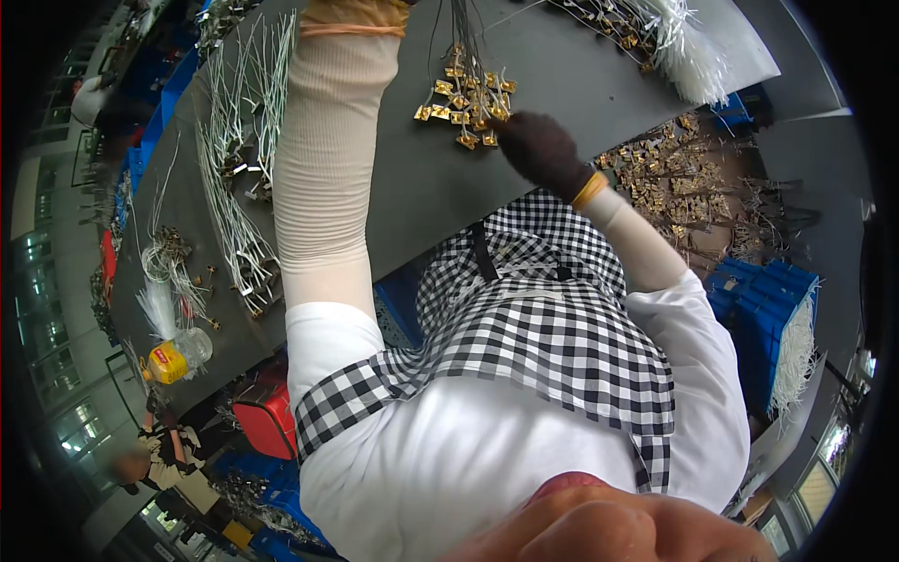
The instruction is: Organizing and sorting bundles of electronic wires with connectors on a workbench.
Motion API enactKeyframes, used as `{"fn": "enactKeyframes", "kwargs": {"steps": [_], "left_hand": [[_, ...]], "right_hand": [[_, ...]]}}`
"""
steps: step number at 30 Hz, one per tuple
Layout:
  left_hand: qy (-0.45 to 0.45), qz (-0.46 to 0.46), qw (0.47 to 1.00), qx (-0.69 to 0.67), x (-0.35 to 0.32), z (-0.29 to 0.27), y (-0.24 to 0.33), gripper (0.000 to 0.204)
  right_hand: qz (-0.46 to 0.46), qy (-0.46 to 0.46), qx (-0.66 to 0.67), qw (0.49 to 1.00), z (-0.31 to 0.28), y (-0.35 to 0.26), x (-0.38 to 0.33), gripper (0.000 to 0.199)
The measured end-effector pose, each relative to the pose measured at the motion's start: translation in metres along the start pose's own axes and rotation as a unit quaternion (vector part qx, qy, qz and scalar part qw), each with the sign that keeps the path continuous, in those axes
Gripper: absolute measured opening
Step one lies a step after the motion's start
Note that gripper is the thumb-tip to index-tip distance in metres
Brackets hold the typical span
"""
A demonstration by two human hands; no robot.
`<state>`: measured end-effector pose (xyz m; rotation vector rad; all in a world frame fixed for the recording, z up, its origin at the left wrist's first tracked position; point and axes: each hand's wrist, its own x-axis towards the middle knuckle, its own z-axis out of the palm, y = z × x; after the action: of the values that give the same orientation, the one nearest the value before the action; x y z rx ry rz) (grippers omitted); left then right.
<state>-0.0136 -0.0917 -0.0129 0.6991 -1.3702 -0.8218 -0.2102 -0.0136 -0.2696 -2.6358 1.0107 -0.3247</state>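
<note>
A bunch of thin dark wires tipped with brass terminals (466,101) hangs over the grey table (581,103). My right hand (541,150), in a dark glove, pinches the terminals at the bunch's right edge. My left arm, in a beige sleeve, reaches up the frame. Only the gloved wrist of my left hand (354,13) shows at the top edge; its fingers are cut off. The wires run up toward that edge beside it.
White wire bundles (239,178) lie along the table's left part, and another white bundle (691,56) lies top right. A heap of loose brass terminals (674,183) sits right, above blue crates (773,318). A yellow-labelled bottle (178,356) stands lower left. Another person (154,454) sits beyond it.
</note>
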Motion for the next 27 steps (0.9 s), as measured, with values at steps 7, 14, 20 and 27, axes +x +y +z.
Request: {"fn": "enactKeyframes", "kwargs": {"steps": [7, 14, 20, 27], "left_hand": [[0.015, 0.054, 0.998, -0.002, -0.005, -0.009, 0.002, 0.034], [0.038, 0.018, 0.999, -0.008, -0.012, -0.011, 0.005, 0.033], [0.029, 0.02, 0.999, 0.005, -0.014, 0.001, 0.008, 0.033], [0.025, 0.03, 0.999, 0.0, -0.01, -0.012, 0.001, 0.032]], "right_hand": [[-0.039, -0.004, -0.088, 0.995, 0.056, -0.009, -0.023, 0.032], [0.107, -0.134, 0.011, 0.985, 0.027, -0.039, 0.006, 0.044], [0.154, -0.159, -0.04, 0.974, 0.065, -0.024, 0.02, 0.05], [0.126, -0.135, 0.036, 0.982, 0.048, -0.021, 0.007, 0.044]]}}
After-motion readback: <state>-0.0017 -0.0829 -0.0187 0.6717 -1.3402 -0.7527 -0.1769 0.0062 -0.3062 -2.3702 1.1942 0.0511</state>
